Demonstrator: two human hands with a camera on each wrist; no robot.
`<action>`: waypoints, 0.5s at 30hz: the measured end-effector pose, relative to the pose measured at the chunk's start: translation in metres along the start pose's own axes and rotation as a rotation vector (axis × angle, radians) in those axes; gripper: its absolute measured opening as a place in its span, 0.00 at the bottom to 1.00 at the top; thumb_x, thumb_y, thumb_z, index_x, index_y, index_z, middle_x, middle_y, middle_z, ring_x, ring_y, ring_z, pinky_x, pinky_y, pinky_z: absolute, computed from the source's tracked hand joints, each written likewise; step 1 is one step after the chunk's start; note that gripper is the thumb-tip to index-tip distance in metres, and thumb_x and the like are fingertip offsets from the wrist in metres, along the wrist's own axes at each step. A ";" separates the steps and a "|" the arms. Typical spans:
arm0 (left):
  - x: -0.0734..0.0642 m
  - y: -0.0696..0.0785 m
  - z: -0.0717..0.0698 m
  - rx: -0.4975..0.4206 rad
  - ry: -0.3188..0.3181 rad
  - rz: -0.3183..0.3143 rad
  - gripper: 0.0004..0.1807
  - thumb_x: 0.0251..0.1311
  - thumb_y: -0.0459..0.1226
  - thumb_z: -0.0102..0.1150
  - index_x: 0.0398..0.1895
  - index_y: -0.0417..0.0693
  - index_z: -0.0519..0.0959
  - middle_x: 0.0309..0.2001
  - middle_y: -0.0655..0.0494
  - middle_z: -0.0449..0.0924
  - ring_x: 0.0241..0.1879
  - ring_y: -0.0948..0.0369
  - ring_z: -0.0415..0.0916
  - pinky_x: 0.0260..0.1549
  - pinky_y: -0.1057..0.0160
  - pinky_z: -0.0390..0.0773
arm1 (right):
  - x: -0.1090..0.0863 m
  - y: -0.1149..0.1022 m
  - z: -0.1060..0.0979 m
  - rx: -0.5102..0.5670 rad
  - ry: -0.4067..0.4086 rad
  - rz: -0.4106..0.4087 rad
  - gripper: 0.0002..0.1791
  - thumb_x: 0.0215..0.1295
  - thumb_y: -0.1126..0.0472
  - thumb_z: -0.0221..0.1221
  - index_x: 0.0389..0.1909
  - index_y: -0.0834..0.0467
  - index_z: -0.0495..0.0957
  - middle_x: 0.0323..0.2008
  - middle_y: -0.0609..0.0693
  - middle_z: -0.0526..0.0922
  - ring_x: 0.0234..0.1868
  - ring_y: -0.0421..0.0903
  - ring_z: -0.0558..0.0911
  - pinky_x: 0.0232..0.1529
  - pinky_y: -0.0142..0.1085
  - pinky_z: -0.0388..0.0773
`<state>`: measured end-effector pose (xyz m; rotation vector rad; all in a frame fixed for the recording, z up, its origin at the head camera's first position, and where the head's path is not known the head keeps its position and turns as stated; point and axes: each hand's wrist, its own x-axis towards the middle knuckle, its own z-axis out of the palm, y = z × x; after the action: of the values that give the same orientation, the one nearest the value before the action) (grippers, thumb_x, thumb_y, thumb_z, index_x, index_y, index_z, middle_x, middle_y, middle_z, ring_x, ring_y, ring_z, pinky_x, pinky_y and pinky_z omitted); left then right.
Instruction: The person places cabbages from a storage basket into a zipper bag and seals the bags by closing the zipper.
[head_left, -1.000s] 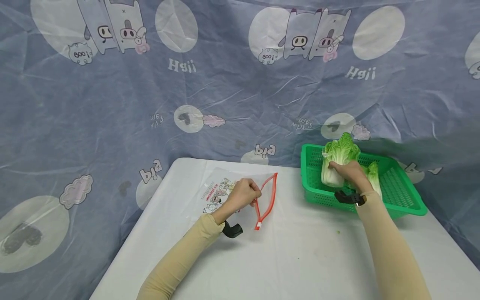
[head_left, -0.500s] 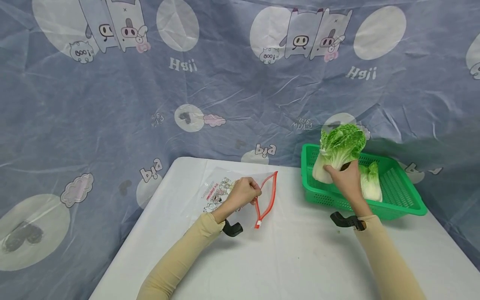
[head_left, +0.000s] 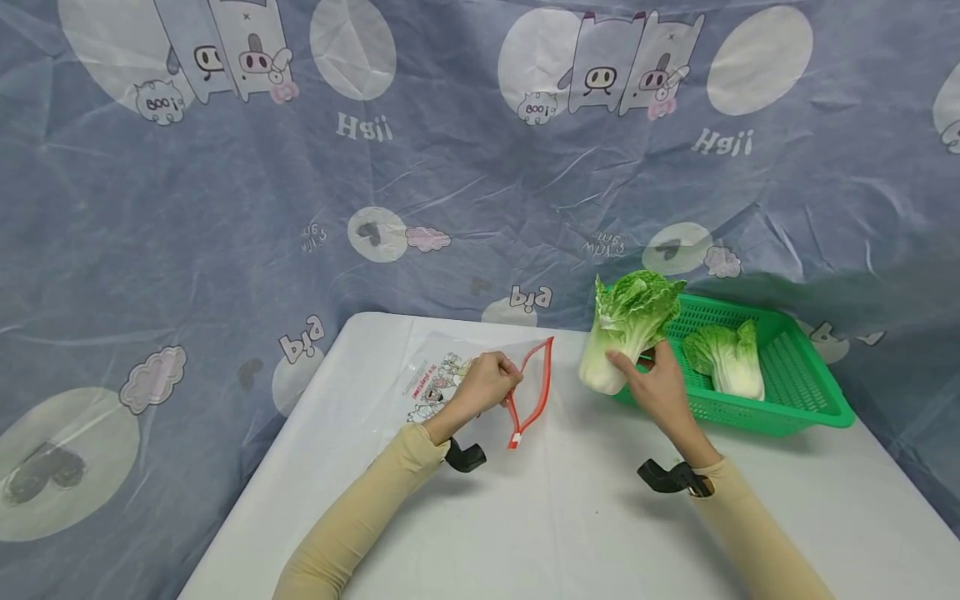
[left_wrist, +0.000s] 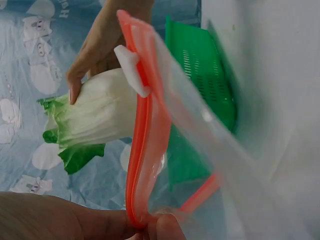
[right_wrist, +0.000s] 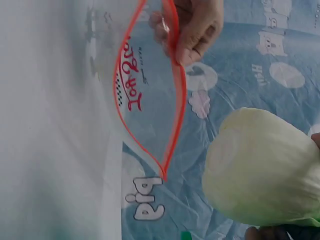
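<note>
My left hand (head_left: 489, 382) pinches the red-edged rim of a clear zip bag (head_left: 442, 387) printed with cartoon figures. The bag's mouth gapes toward the right, and a white slider (left_wrist: 132, 71) sits on its red zip strip (left_wrist: 145, 150). My right hand (head_left: 656, 379) grips a napa cabbage (head_left: 628, 333) by its side, thumb in front, leafy top up and white base tilted down to the left. In the right wrist view the pale base (right_wrist: 255, 165) of the cabbage points toward the bag's opening, with a gap between them.
A green perforated basket (head_left: 780, 417) stands at the back right of the white table (head_left: 570, 517). Inside it lies another napa cabbage (head_left: 735, 362). A grey-blue patterned curtain (head_left: 465, 167) hangs behind the table.
My right hand has lifted the cabbage out of the basket and carried it left toward the bag, uncovering the other cabbage. My left hand stays on the bag's rim.
</note>
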<state>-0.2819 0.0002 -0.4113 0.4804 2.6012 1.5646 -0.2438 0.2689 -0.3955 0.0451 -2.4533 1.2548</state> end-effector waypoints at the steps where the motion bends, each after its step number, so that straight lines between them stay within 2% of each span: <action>1: 0.000 0.000 0.000 0.005 0.007 0.005 0.05 0.62 0.35 0.59 0.30 0.42 0.79 0.19 0.52 0.80 0.13 0.62 0.77 0.14 0.67 0.73 | -0.001 -0.001 0.003 0.008 0.011 -0.012 0.36 0.66 0.46 0.59 0.64 0.65 0.59 0.54 0.65 0.70 0.53 0.59 0.75 0.52 0.44 0.73; 4: 0.000 0.000 0.000 0.032 0.029 0.007 0.05 0.62 0.35 0.59 0.29 0.43 0.79 0.18 0.56 0.79 0.13 0.63 0.77 0.14 0.67 0.73 | -0.004 -0.007 0.014 0.042 0.049 -0.029 0.34 0.66 0.50 0.61 0.64 0.64 0.61 0.54 0.63 0.72 0.50 0.53 0.76 0.47 0.30 0.72; 7: -0.001 0.001 -0.001 0.053 0.047 -0.002 0.05 0.61 0.36 0.58 0.29 0.45 0.79 0.19 0.57 0.79 0.14 0.63 0.76 0.14 0.67 0.72 | -0.007 -0.014 0.026 0.136 0.059 -0.022 0.34 0.63 0.56 0.63 0.65 0.63 0.60 0.56 0.61 0.71 0.50 0.46 0.74 0.44 0.21 0.69; 11: -0.002 0.005 -0.002 0.038 0.035 -0.033 0.04 0.60 0.35 0.56 0.29 0.45 0.79 0.19 0.56 0.79 0.14 0.63 0.77 0.14 0.68 0.71 | -0.013 -0.023 0.043 0.274 0.018 -0.002 0.39 0.61 0.61 0.65 0.68 0.63 0.56 0.60 0.59 0.67 0.53 0.39 0.71 0.47 0.19 0.70; 15: -0.002 0.009 -0.005 -0.017 0.012 -0.067 0.04 0.58 0.33 0.54 0.31 0.44 0.79 0.19 0.55 0.79 0.14 0.61 0.78 0.13 0.68 0.70 | -0.021 -0.032 0.055 0.363 -0.038 0.031 0.43 0.60 0.64 0.65 0.70 0.62 0.50 0.63 0.60 0.64 0.59 0.45 0.71 0.50 0.20 0.71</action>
<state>-0.2787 -0.0010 -0.4011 0.3795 2.5813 1.5726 -0.2355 0.2038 -0.4069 0.1299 -2.2324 1.7114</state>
